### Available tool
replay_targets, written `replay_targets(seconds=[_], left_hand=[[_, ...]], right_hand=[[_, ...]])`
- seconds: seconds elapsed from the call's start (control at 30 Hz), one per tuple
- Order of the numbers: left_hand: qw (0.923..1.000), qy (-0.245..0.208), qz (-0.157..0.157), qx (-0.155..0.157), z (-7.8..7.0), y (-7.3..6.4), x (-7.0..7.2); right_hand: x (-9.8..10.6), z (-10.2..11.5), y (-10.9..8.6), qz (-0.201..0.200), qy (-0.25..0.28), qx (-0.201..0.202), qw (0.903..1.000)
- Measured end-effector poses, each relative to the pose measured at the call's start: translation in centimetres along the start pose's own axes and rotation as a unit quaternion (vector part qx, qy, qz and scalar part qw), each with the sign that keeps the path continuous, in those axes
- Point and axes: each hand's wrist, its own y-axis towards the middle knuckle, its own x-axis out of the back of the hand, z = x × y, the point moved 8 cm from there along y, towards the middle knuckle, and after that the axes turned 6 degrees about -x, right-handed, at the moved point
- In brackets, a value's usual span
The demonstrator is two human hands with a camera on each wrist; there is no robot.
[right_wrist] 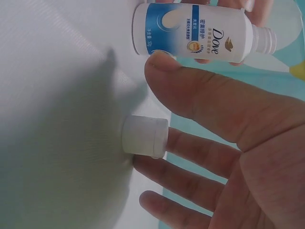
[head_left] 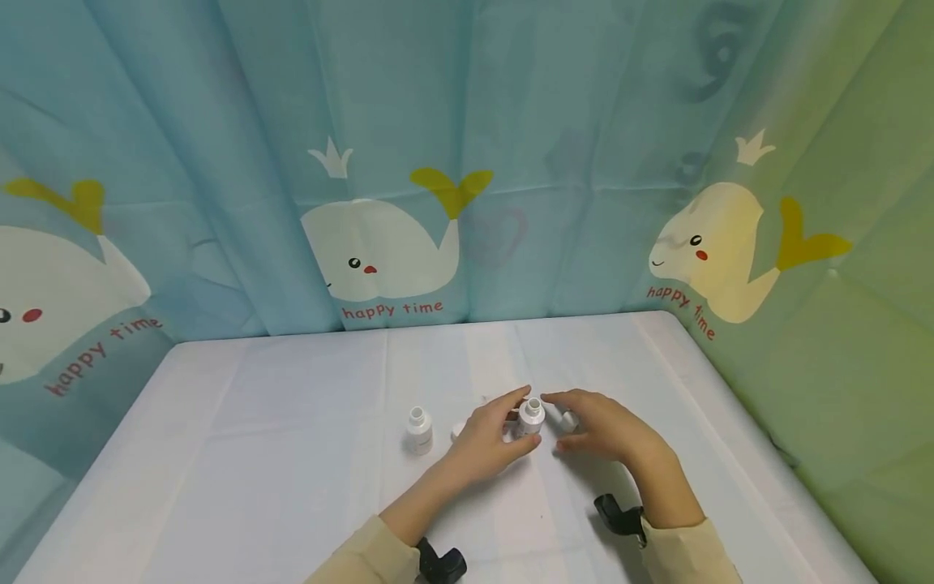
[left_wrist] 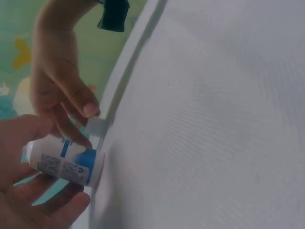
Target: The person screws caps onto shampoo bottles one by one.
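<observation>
bare left hand (head_left: pixel 483 435): thumb and fingers bent in a grip | bare left forearm (head_left: pixel 416 504): angled forward and rightward from a cream fabric sleeve (head_left: pixel 365 558) | bare right hand (head_left: pixel 604 423): fingers extended, spread, thumb apart | bare right forearm (head_left: pixel 662 485): angled forward and inward, second cream fabric sleeve (head_left: pixel 687 556) | hands near each other

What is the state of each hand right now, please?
Left hand: closed around the Dove bottle.
Right hand: open, near the white cap.
</observation>
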Motion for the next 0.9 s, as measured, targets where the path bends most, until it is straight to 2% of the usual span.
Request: replay_targets(seconds=[0.2,0.4,0.7,0.9], left_hand=[[0.9999,0.001,-0.003,0.012,0.5,0.3,-0.5],[0.9992,0.03,-0.021,0.014,0.8,0.4,-0.3],[0.9981,0.049,-0.028,0.022,1.1,0.7,-0.3],[0.9985,0.038,-0.034,0.017,1.2,0.6,-0.3]], right_hand=[[-0.1,-0.1,0.0,-0.004,-0.006,0.001,1.0],[-0.1,-0.1,0.2,-0.015,-0.01,0.006,0.9998],[-0.2,-0.8,0.8,-0.023,-0.012,-0.028,0.9993],[0.4,-0.5,0.7,-0.041,-0.014,-0.006,0.999]])
